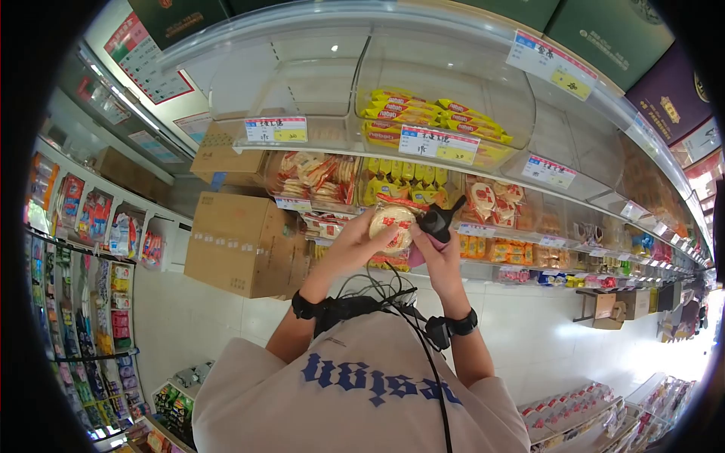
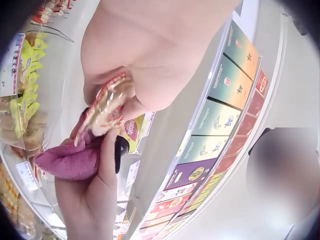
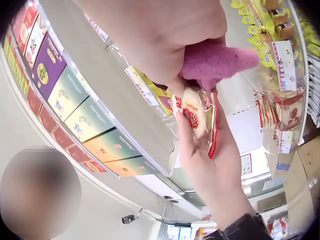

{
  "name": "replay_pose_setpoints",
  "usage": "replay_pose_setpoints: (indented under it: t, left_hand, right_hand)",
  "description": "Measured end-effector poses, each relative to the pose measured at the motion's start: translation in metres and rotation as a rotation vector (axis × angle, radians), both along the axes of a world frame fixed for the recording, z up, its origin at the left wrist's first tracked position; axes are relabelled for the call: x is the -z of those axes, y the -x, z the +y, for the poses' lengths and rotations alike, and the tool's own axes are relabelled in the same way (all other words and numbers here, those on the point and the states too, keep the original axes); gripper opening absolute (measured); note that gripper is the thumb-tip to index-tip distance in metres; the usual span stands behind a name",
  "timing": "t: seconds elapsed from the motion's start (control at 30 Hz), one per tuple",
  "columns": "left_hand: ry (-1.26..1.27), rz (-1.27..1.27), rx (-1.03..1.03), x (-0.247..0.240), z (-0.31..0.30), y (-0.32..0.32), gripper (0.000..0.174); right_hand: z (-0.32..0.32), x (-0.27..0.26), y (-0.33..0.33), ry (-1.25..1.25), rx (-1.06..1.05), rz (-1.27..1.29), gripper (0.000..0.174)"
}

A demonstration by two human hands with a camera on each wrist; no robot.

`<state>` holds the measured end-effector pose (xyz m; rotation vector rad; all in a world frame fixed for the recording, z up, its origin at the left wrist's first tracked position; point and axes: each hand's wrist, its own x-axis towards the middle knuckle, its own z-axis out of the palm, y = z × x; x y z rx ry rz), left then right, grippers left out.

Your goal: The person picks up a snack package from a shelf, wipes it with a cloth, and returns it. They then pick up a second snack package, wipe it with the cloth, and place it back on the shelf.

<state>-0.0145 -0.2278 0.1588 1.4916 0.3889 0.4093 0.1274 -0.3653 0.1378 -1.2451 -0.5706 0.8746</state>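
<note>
My left hand [image 1: 351, 248] pinches a clear packet of round, pale crackers [image 1: 391, 226] with red print and a red edge. Close by on the right, my right hand [image 1: 441, 260] grips a purple cloth [image 3: 215, 64]. A black object [image 1: 436, 223] shows at the same hand, sticking up past the fingers; its kind I cannot tell. In the left wrist view the cloth [image 2: 72, 162] lies against the lower end of the packet [image 2: 107, 110]. The right thumb is right at the packet's edge, and the other right fingers are partly hidden by the cloth.
Ahead, a shelf bin holds yellow wafer packs [image 1: 430, 117]. Lower bins hold cracker packets [image 1: 317, 177] and yellow snacks [image 1: 404, 177]. Cardboard boxes [image 1: 234, 245] stand at the left. Price tags [image 1: 438, 143] line the shelf edges. Black cables [image 1: 393, 291] hang at the chest.
</note>
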Motion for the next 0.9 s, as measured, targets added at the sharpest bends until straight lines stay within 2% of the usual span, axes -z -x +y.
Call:
replay_pose_setpoints:
  t: [0.07, 0.13, 0.17, 0.2, 0.3, 0.33, 0.37, 0.43, 0.53, 0.63, 0.67, 0.73, 0.8, 0.87, 0.9]
  left_hand:
    - [-0.012, -0.045, -0.101, 0.000, -0.005, -0.006, 0.053]
    - [-0.082, -0.054, -0.235, 0.005, -0.005, -0.012, 0.053]
    - [-0.093, -0.045, -0.235, 0.003, -0.006, -0.014, 0.053]
    - [-0.103, -0.036, -0.235, 0.001, -0.008, -0.016, 0.054]
    - [-0.178, -0.007, -0.209, 0.001, -0.017, -0.021, 0.054]
    - [-0.236, -0.004, -0.188, 0.002, -0.020, -0.024, 0.054]
    - [-0.294, -0.002, -0.166, 0.004, -0.022, -0.027, 0.054]
    - [-0.281, -0.010, -0.124, 0.004, -0.023, -0.031, 0.049]
    - [-0.361, -0.117, -0.051, 0.008, -0.024, -0.033, 0.032]
    - [-0.272, 0.021, -0.034, -0.001, -0.021, -0.031, 0.027]
    - [-0.334, 0.013, -0.015, 0.002, -0.021, -0.031, 0.023]
    - [-0.394, 0.020, 0.035, 0.004, -0.024, -0.032, 0.029]
    - [-0.457, 0.022, 0.081, 0.001, -0.025, -0.033, 0.035]
    - [-0.359, -0.022, -0.009, -0.012, -0.024, -0.036, 0.033]
    - [-0.304, -0.040, -0.053, -0.018, -0.025, -0.035, 0.033]
  right_hand:
    - [0.002, -0.011, 0.000, 0.107, 0.089, 0.013, 0.021]
    - [0.007, 0.000, 0.000, -0.071, 0.329, -0.036, 0.021]
    - [0.009, 0.003, 0.001, -0.162, 0.448, -0.062, 0.021]
    - [0.006, -0.006, 0.006, -0.187, 0.419, -0.046, 0.028]
    - [0.007, 0.000, 0.014, -0.138, 0.281, -0.578, 0.041]
    - [0.013, -0.023, 0.010, -0.204, 0.147, -0.940, 0.056]
    - [0.015, -0.027, 0.016, -0.146, 0.115, -0.923, 0.061]
    - [0.017, -0.021, 0.009, -0.181, 0.115, -0.871, 0.057]
    - [0.011, -0.032, 0.006, -0.155, 0.047, -1.061, 0.048]
    - [0.014, -0.037, -0.003, -0.149, 0.027, -1.047, 0.043]
    - [0.014, -0.031, -0.006, -0.116, 0.058, -1.052, 0.041]
    - [0.015, -0.009, -0.020, -0.055, 0.115, -1.070, 0.037]
    - [0.008, 0.005, -0.032, 0.204, 0.083, -0.395, 0.040]
    - [0.001, 0.009, -0.041, 0.309, 0.166, -0.026, 0.048]
    - [-0.002, -0.002, -0.039, 0.300, 0.266, 0.010, 0.052]
